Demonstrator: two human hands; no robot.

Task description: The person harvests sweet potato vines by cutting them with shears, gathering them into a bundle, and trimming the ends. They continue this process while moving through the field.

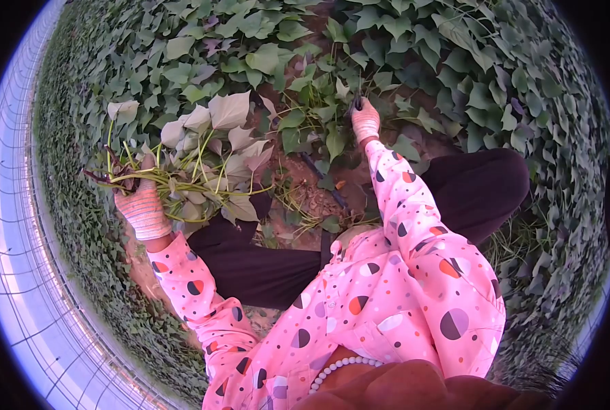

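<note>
A bundle of leafy cut vines was held in the gloved left hand, with the fingers closed around the stems. The bundle's long axis was laid roughly crosswise: bare, tangled stem ends were seen just beyond the hand on the left, and broad leaves were fanned out to the right, towards the middle. A small dark tool was gripped narrowly in the gloved right hand; its exact kind could not be told. The rooted vines were placed just left of the right hand, far nearer to it than to the left. The right arm was stretched forward and slightly inward, its wrist low among leaves; the left arm was reached out to the side. Between the bent legs, a dark hose was seen on the soil.
</note>
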